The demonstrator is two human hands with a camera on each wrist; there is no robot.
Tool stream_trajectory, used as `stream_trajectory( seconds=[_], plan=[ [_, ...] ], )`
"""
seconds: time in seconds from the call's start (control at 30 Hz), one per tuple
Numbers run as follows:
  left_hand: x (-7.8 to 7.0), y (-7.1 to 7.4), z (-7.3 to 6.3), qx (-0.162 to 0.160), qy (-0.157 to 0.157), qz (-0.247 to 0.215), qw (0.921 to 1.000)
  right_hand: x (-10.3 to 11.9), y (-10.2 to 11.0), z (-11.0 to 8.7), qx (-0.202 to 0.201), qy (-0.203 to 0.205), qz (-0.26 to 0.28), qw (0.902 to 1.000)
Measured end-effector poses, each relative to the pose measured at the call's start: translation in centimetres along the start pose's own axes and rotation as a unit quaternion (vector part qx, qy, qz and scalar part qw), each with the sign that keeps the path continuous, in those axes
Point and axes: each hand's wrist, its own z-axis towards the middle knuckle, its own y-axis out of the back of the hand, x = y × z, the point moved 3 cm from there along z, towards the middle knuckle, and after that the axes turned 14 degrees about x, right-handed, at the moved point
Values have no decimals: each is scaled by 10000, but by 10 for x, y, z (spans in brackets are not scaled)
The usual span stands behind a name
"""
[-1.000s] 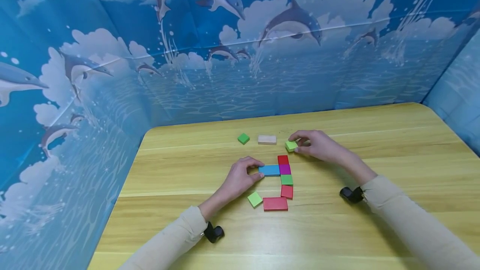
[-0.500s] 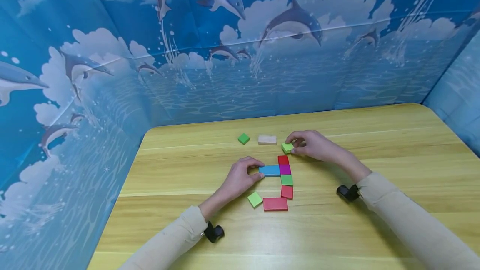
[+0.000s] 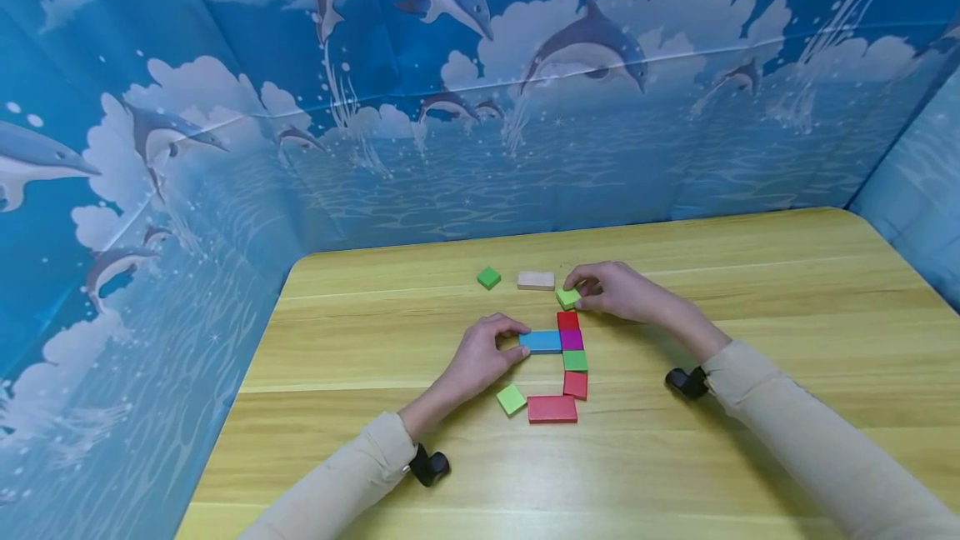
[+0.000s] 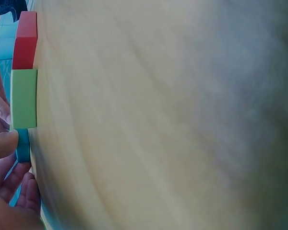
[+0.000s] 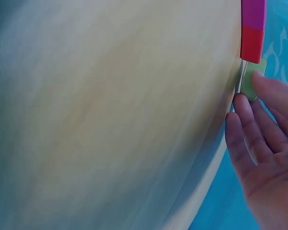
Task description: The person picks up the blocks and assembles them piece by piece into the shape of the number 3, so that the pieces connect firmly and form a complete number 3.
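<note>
My left hand (image 3: 483, 357) pinches the left end of a flat blue block (image 3: 542, 342) between thumb and fingers. The block's right end meets a purple block (image 3: 572, 340) in a short column. A red block (image 3: 567, 321) tops that column, with a green block (image 3: 574, 360) and another red block (image 3: 575, 384) below the purple one. My right hand (image 3: 622, 290) pinches a light green square block (image 3: 567, 298) just beyond the column's far red end. In the right wrist view, the green block (image 5: 252, 84) sits close by the red block (image 5: 252, 45), thumb on its face.
A wide red block (image 3: 552, 409) lies at the column's near end, a light green square (image 3: 512, 399) to its left. Farther back on the wooden table (image 3: 360, 298) are a green square (image 3: 489, 277) and a pale block (image 3: 536, 280). A printed curtain (image 3: 420, 182) stands behind.
My right hand has slid left with the light green block, bringing it to the far end of the column. My left hand stays at the blue block.
</note>
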Motion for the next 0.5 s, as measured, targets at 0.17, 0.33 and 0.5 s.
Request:
stream_trajectory(
  seconds=[0.17, 0.33, 0.5],
  plan=[
    [0, -1, 0, -3, 2, 4, 10000, 1, -1, 2, -26, -83, -61, 9999],
    [1, -2, 0, -28, -2, 5, 10000, 2, -2, 2, -15, -145, -29, 9999],
    [1, -1, 0, -21, 28, -55, 10000, 4, -2, 2, 6, -104, 19, 9999]
  ],
)
